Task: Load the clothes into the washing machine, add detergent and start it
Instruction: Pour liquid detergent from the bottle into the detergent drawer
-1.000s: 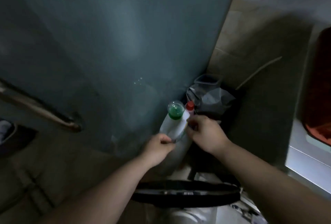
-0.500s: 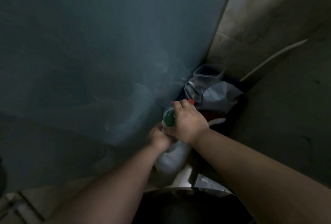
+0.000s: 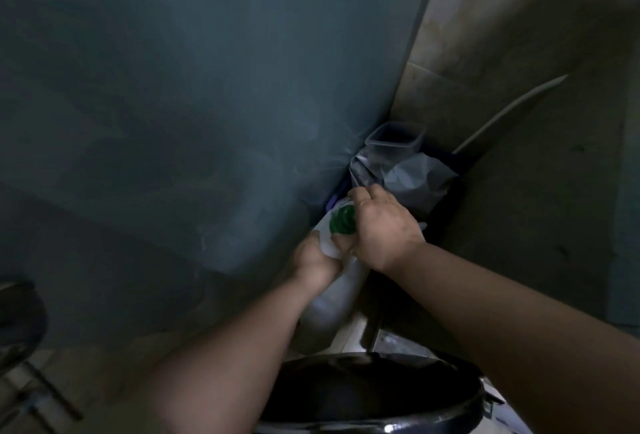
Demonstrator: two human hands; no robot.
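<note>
Right hand lower over green cap

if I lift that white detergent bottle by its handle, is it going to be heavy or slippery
The white detergent bottle is big and looks like smooth rigid plastic, so it should stay stiff but may be heavy if full. The left hand grips its handle, which guards against slipping. The right hand holds the green cap; if loosened, tilting could spill.

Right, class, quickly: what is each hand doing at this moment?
Left hand: grips the white detergent bottle at its neck.
Right hand: curled over the green cap, gripping it.
</note>
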